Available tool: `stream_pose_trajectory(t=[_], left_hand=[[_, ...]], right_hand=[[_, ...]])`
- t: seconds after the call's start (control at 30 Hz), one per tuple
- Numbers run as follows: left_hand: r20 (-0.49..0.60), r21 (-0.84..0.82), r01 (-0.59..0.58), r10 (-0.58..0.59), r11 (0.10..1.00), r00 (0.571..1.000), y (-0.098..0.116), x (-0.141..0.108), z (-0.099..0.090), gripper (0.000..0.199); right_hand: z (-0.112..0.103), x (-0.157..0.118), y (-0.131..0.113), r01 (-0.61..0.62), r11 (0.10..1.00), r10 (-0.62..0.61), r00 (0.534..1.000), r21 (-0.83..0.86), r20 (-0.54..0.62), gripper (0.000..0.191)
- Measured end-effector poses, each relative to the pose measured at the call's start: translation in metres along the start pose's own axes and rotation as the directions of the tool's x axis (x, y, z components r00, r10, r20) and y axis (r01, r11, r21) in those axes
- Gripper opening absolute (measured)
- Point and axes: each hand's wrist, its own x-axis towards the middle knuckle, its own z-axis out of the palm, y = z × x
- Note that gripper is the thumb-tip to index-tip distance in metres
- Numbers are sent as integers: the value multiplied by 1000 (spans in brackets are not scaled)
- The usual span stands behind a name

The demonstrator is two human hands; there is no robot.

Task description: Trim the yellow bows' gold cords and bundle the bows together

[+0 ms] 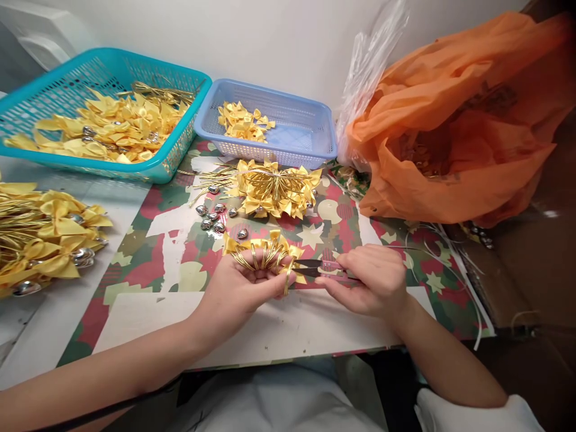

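Observation:
My left hand is closed around a bundle of yellow bows with looped gold ties, just above the table's front part. My right hand grips small pink-handled snips from the right. Their dark blades point left and reach the gold loops beside my left thumb. Behind the bundle lie several silver bells and another bunch of yellow bows with gold ties.
A teal basket of yellow bows stands at the back left, beside a blue basket with more bows. More bows lie at the left edge. An orange bag and white strips are on the right.

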Motion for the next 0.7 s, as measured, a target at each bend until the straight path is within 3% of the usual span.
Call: stream_pose_trajectory(t=[0.33,0.7], left_hand=[[-21,-12,6,-6,1000,1000,-1,1,0,26],[-26,-37,0,-1,999,1000,-3,3,2,22]], right_hand=[[-2,-1,-3,102,987,-104,994,-121,-15,39],[1,-2,-6,74,987,-76,997,-146,-13,40]])
